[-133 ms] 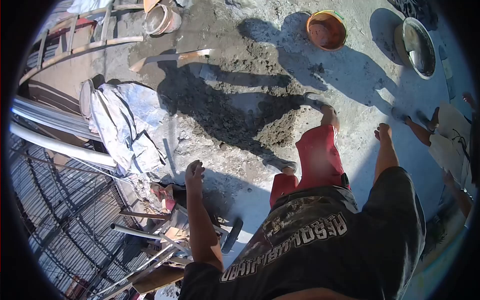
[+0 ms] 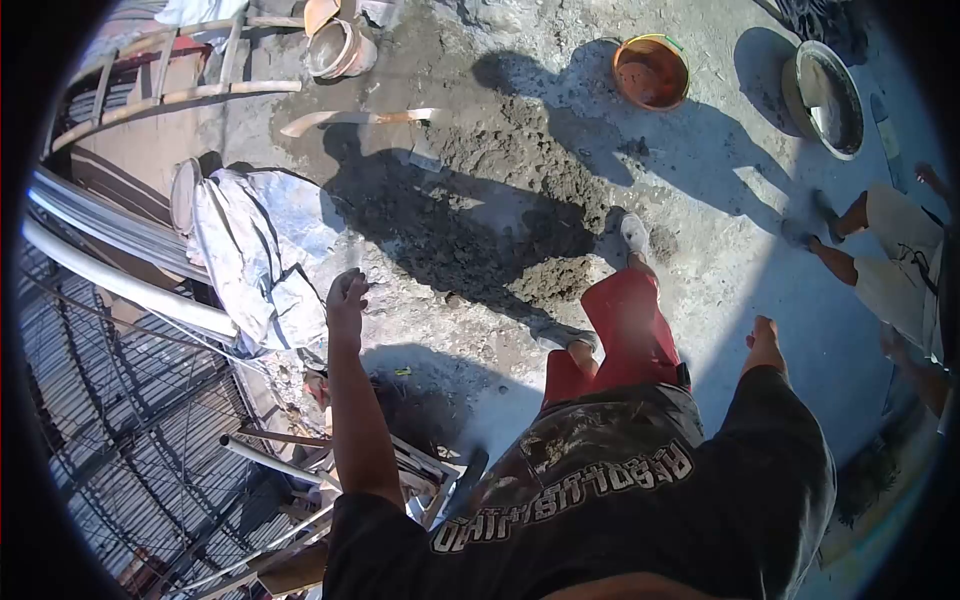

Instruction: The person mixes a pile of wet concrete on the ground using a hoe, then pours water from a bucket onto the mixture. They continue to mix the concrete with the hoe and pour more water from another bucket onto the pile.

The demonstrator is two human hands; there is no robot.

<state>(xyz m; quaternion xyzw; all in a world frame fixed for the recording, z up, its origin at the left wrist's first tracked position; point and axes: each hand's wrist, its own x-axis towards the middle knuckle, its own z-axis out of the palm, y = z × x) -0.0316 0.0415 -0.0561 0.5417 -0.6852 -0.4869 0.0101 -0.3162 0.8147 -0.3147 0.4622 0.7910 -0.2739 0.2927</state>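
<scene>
My left hand (image 2: 347, 296) hangs in the air left of the middle, fingers loosely bent and a little apart, with nothing in it. Nearest to it is a white-blue crumpled sheet (image 2: 285, 215) on the ground. My right hand (image 2: 763, 332) hangs at my right side over bare floor, fingers loosely bent, and I see nothing in it. Before my feet spreads a heap of dark wet mix, like mortar (image 2: 555, 280), partly under my shadow. Beyond it lies a curved wooden piece (image 2: 365, 118), like a tool handle.
A whitish bucket (image 2: 342, 50) stands at the far left, an orange bucket (image 2: 651, 75) and a round tub (image 2: 828, 105) at the far right. A bamboo ladder (image 2: 190, 95), pipes (image 2: 125, 275) and metal bars line the left. Another person (image 2: 890, 245) stands at the right edge.
My left hand has swung forward and left, towards the sheet. My right hand has dropped back slightly. My right foot has shifted, and the view has moved a little.
</scene>
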